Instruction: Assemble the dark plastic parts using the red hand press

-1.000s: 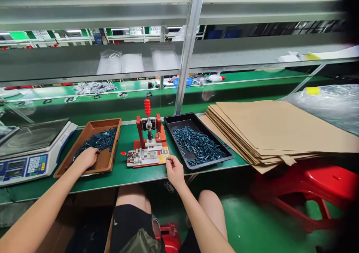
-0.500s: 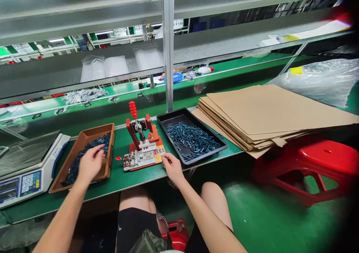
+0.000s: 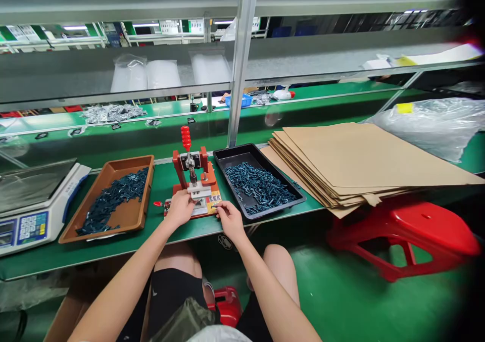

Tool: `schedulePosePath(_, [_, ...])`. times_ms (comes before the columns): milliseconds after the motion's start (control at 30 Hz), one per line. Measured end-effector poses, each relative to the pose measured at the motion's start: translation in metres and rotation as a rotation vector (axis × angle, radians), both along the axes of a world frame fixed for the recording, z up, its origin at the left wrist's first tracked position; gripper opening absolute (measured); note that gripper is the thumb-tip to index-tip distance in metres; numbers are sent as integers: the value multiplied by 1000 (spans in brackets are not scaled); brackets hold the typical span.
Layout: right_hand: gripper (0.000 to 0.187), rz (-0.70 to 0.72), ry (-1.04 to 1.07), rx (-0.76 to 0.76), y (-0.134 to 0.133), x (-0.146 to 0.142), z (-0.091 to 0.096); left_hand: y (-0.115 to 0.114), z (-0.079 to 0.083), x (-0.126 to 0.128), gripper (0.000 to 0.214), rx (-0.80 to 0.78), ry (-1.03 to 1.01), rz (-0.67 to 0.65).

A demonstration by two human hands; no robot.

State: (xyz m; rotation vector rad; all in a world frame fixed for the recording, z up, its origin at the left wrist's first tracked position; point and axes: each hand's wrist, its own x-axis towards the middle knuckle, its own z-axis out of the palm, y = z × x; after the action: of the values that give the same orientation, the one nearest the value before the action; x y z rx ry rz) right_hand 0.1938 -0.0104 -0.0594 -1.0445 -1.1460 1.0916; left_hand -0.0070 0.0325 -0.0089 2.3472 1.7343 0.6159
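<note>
The head view showed a red toggle press (image 3: 190, 169) on the green table (image 3: 159, 180), its lever upright at 12 o'clock from the left hand (image 3: 181, 207). That nearer hand lay on its base, grip unclear. The right hand (image 3: 230, 221) reached in from 4 o'clock, fingertips (image 3: 220, 206) together, any clamped part unseen.

Your left hand (image 3: 181, 207) has moved from the brown tray (image 3: 129, 221) onto the red toggle press (image 3: 190, 173), joining your right hand (image 3: 231, 221).
</note>
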Motion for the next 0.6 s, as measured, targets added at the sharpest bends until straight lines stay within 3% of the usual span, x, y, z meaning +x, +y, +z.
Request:
schedulePosePath(300, [19,-18,-90,16,-1,-1,-10,-9,7,11,23,-53,72,119])
schedulePosePath(600, [21,21,-135,9,1,1,-9,-1,11,13,24,-123,88,133])
